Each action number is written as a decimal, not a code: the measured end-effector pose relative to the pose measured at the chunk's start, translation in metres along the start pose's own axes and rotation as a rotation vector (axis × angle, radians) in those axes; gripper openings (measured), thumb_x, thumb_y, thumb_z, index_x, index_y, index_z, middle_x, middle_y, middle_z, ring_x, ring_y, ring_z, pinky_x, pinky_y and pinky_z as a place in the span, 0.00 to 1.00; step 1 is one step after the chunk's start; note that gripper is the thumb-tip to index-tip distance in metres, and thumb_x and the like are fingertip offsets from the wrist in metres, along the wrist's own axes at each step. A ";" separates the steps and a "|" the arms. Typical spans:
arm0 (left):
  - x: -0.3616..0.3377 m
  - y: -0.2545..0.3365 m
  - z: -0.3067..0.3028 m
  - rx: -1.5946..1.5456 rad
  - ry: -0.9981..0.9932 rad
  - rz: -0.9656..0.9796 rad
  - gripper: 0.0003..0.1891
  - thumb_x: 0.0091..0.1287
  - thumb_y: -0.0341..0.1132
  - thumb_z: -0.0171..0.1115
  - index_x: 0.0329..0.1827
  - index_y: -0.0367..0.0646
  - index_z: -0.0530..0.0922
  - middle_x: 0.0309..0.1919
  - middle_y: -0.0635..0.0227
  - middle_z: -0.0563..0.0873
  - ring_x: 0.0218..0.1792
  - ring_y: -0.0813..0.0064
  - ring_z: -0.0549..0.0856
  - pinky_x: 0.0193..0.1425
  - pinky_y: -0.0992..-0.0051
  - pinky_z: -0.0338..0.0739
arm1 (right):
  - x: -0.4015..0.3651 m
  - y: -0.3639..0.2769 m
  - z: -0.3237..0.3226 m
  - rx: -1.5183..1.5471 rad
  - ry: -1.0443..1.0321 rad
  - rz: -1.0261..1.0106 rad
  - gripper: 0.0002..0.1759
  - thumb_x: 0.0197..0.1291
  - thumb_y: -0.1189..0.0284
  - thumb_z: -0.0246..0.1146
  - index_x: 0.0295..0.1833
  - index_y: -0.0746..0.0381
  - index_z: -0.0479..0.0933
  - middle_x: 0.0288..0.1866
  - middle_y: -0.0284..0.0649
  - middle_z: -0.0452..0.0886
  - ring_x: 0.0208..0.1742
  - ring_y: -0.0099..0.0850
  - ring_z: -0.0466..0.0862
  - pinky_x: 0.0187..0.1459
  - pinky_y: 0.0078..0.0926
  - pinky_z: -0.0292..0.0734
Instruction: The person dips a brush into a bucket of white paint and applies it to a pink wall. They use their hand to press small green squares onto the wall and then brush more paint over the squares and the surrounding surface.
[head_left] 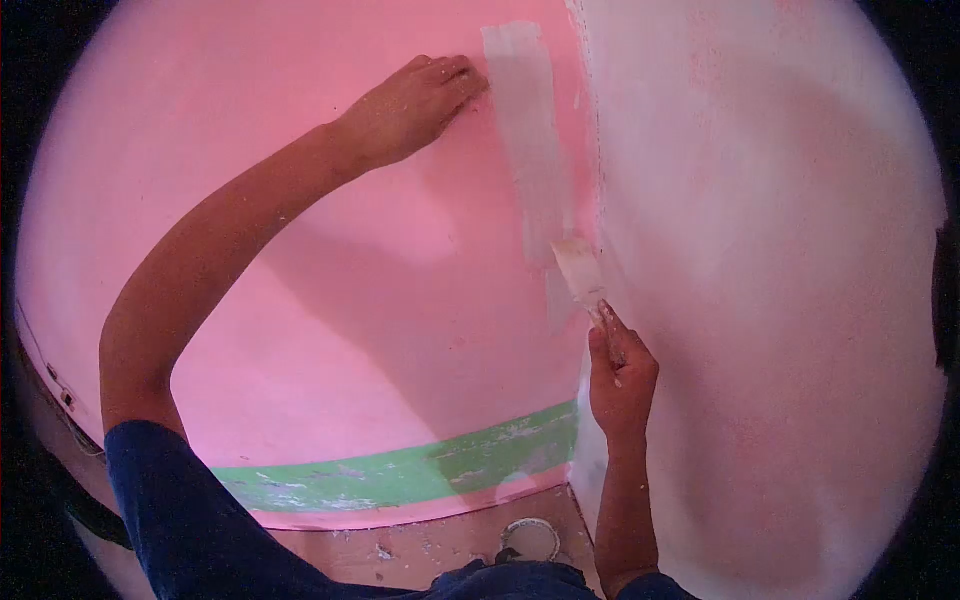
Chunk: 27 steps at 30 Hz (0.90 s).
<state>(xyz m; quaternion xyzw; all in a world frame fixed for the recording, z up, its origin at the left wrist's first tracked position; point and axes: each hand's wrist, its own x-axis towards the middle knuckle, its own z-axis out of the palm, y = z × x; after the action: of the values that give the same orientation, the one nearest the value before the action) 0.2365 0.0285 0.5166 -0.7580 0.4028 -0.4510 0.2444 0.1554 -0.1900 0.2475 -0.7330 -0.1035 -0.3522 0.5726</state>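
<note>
My right hand (622, 375) grips a paintbrush (578, 268) by its handle. The brush is flat and pale, and its bristle end points up and left against the pink wall (380, 260) near the corner. A whitish-grey strip of wet-looking coating (530, 140) runs down the pink wall and reaches the bristles. Higher up, my left hand (415, 108) is at the wall just left of the strip's upper end. Its fingers are curled in, and whatever they may hold is hidden.
To the right, a white wall (750, 300) with pinkish patches meets the pink one at a corner. A scuffed green band (400, 475) crosses the wall low down. On the debris-flecked floor (400, 560) stands a round container (530, 540) with a white rim, close to my body.
</note>
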 end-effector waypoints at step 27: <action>0.019 -0.010 -0.020 -0.142 -0.020 -0.239 0.12 0.61 0.29 0.57 0.48 0.39 0.73 0.42 0.58 0.83 0.42 0.56 0.82 0.46 0.65 0.78 | 0.001 0.014 0.007 0.039 -0.057 0.077 0.17 0.64 0.71 0.58 0.56 0.66 0.75 0.39 0.46 0.79 0.38 0.30 0.78 0.41 0.26 0.73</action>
<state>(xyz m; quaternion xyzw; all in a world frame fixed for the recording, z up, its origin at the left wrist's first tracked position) 0.2277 0.0178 0.5426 -0.8204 0.3380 -0.4398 0.1386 0.1669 -0.1883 0.2366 -0.7349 -0.0982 -0.3071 0.5967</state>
